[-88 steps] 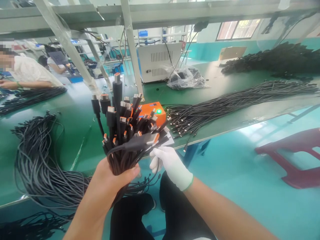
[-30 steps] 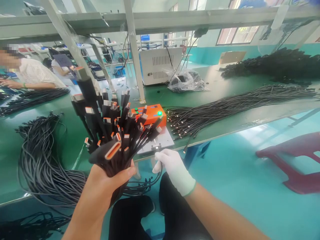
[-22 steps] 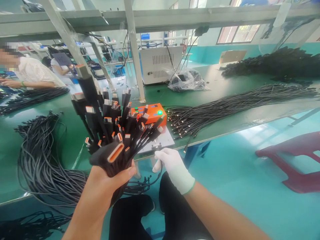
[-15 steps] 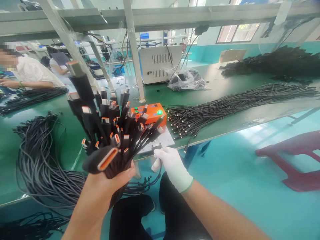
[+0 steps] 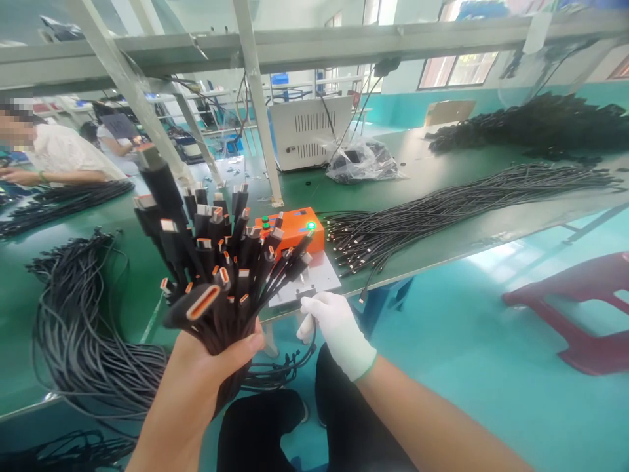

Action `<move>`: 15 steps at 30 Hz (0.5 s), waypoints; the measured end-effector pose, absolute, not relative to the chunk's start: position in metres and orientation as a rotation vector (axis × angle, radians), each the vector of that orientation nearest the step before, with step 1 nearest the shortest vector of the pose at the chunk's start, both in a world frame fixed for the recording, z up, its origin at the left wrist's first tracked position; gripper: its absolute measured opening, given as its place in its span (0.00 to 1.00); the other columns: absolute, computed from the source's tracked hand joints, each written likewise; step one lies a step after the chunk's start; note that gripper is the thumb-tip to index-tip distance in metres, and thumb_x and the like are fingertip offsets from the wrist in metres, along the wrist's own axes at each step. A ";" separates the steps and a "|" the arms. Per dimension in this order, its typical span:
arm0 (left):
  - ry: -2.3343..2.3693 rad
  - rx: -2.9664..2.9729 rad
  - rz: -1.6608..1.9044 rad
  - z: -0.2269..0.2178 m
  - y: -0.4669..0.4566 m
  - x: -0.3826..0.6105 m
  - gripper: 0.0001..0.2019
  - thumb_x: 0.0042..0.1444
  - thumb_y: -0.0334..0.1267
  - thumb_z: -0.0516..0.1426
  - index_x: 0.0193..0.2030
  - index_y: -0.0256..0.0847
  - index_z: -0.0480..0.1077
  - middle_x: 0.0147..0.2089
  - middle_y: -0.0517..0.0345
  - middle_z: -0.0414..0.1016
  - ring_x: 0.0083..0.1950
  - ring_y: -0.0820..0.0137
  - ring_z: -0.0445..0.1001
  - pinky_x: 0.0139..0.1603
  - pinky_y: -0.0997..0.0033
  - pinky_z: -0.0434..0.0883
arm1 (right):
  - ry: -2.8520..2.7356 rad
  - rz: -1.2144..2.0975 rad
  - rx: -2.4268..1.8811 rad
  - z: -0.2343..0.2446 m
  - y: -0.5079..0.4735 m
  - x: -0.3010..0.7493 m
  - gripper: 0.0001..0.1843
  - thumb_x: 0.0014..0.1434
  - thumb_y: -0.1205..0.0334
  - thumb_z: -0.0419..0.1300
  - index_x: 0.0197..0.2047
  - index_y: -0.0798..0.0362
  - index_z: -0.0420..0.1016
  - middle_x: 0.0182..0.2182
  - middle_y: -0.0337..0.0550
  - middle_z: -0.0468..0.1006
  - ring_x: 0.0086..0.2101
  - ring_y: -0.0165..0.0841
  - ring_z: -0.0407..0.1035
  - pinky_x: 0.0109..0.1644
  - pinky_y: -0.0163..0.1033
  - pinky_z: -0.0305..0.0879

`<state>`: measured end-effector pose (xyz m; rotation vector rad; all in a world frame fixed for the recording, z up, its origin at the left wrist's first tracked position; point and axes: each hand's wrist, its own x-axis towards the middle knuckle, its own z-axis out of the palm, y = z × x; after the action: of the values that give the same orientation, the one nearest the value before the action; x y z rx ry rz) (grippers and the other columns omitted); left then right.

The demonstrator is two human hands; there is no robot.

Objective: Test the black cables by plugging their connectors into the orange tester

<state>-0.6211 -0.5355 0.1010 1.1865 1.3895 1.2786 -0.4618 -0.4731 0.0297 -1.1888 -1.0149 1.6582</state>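
Observation:
My bare left hand [image 5: 216, 360] is wrapped round a thick bundle of black USB-C cables [image 5: 230, 314]. Their metal plugs, with orange inside, fan upward toward me. My right hand [image 5: 337, 331], in a white glove, pinches a single black USB cable [image 5: 314, 337] at the table's front edge. That cable hangs down below the fingers; its plug end is hidden by them. Just beyond the fingertips is a small dark socket block [image 5: 305, 293] on a white plate [image 5: 327, 272]. Behind it sits an orange tester box [image 5: 295, 229] with lit green lights, partly covered by the bundle.
More black cables lie on the green table to the right [image 5: 442, 210] and left [image 5: 93, 321]. A plastic bag [image 5: 363, 160], a white metal case [image 5: 309, 134] and a frame post [image 5: 258, 105] stand behind. A red stool [image 5: 580, 314] is at right. Another person [image 5: 69, 151] works at left.
The view has shifted slightly. A red glow on the orange box is gone, and green shows there now. Both hands keep their hold, with the right hand almost still by the socket block.

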 end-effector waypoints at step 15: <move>1.376 1.111 1.247 0.106 -0.542 -0.625 0.07 0.44 0.37 0.65 0.31 0.41 0.77 0.28 0.59 0.75 0.29 0.69 0.71 0.32 0.71 0.69 | -1.667 1.432 -1.347 0.044 -0.495 -0.404 0.17 0.52 0.61 0.60 0.16 0.49 0.61 0.09 0.36 0.67 0.19 0.34 0.68 0.30 0.38 0.63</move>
<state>-0.6254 -0.5415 0.1058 1.1110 1.3761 1.2471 -0.4036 -0.4953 0.0444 -1.3471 -1.6671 1.4320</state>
